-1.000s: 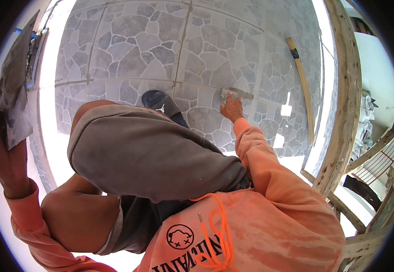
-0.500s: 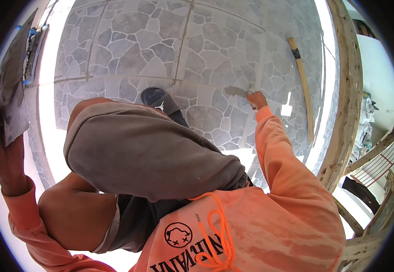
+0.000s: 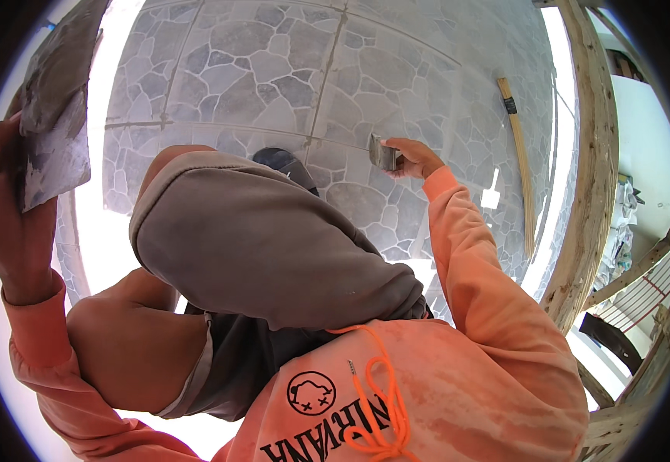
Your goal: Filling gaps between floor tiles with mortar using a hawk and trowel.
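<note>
My left hand (image 3: 11, 192), at the far left, grips a flat metal sheet (image 3: 61, 158); a thick smear of wet grey paste (image 3: 65, 58) covers its upper part. Below the sheet's edge my fingers are partly hidden. Over the stone-patterned floor tiles (image 3: 235, 73), my right hand (image 3: 413, 158) is closed on a putty knife. Its wide blade (image 3: 383, 152) is coated with grey paste and turned up on edge; whether it touches the floor I cannot tell. The handle is hidden in my fingers. A grey joint (image 3: 326, 85) runs between tiles just left of the blade.
A long thin bundle of wooden strips (image 3: 518, 162), wrapped with black tape, lies on the floor to the right. Beyond it stands a rough wooden beam (image 3: 593, 154). My bent knee (image 3: 173, 169) and dark slipper (image 3: 285, 165) are left of my right hand.
My right hand has moved left, and the putty knife's blade has turned from lying flat to standing up. My left hand has brought the metal sheet slightly right, further into view.
</note>
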`<state>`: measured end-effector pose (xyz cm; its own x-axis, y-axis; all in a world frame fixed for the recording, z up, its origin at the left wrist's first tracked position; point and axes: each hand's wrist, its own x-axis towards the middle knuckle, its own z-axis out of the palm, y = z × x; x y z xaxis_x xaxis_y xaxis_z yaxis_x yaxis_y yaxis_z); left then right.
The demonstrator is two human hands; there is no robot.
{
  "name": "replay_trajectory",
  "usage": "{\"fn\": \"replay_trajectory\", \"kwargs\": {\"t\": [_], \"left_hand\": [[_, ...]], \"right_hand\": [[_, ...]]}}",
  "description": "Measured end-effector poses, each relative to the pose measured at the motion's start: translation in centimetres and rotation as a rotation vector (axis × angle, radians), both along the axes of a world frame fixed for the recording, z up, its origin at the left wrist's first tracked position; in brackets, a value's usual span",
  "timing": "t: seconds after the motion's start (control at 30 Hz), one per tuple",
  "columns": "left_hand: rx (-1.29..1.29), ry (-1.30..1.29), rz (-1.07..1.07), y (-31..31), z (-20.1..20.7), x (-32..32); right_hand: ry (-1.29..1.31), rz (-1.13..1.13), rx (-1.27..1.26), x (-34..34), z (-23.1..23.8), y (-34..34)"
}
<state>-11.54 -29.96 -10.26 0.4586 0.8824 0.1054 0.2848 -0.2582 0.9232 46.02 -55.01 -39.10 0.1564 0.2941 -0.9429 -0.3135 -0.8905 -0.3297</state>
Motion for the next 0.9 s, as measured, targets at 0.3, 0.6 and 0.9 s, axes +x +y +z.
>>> {"fn": "replay_trajectory", "kwargs": {"t": [0.3, 0.6, 0.9], "left_hand": [[-0.041, -0.028, 0.023, -0.7, 0.4, -1.1], [-0.082, -0.096, -0.038, -0.7, 0.1, -2.4], [0.42, 0.394, -0.026, -1.4, 0.4, -1.3]], "right_hand": [[-1.079, 0.915, -0.006, -4.3, -3.7, -5.3], [-0.839, 1.022, -0.032, -2.3, -2.8, -4.3], [-0.912, 1.082, 0.008, -6.8, -3.0, -3.7]]}}
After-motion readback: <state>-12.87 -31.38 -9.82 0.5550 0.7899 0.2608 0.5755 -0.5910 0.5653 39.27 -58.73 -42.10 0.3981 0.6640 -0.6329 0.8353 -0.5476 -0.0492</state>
